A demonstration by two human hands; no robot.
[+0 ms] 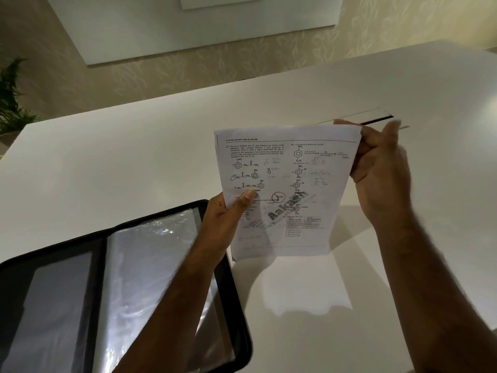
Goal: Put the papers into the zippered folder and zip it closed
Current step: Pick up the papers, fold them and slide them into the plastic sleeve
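Note:
A printed sheet of papers (285,189) with chemistry diagrams is held upright above the white table. My left hand (228,214) pinches its lower left edge, thumb on the front. My right hand (382,168) grips its upper right edge and looks motion-blurred. The black zippered folder (118,289) lies open flat at the lower left, with shiny clear plastic sleeves showing inside. My left forearm crosses over the folder's right half.
The white table (134,162) spans the view. A narrow slot with a dark strip (376,118) sits in the table behind the papers. A green plant (10,98) stands at the far left, past the table edge.

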